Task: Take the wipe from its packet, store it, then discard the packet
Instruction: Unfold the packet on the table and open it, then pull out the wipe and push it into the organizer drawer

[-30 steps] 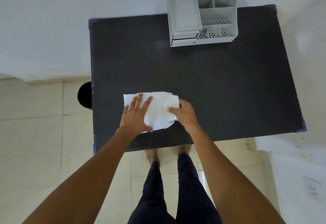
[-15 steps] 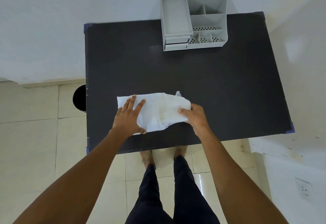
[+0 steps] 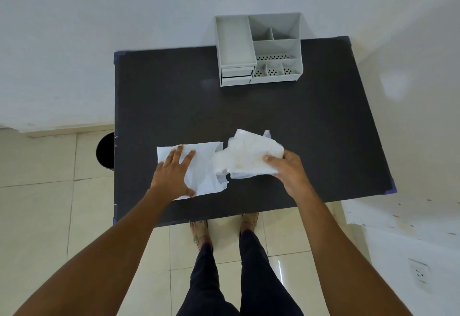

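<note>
A person is standing at the near edge of a dark, matte table (image 3: 311,126), which is sitting pushed against a pale wall (image 3: 99,29). The top is showing small blue protectors at its corners and a faint smudge near the middle. At twelve o'clock on the table, touching the wall side, a grey desk organiser (image 3: 258,49) is sitting upright, with one long tray compartment, two small drawers below it and several smaller bins with perforated floors; all visible compartments are looking empty.

The left hand (image 3: 174,174) is lying flat with fingers spread wide, pressing down on the packet (image 3: 206,166), a flat white torn sheet lying at about seven o'clock on the table. The right hand (image 3: 286,169) is pinching the wipe (image 3: 249,156), a crumpled white wad, thumb on top and fingers under. The wipe is sitting just right of the packet, its left edge overlapping the packet's torn edge; whether it is fully clear of the table cannot be told.

At nine o'clock, beside the table's left edge, a black round bin (image 3: 105,151) is standing on the cream tiled floor (image 3: 37,203). At four o'clock a wall socket (image 3: 420,273) is showing on a white side wall.
</note>
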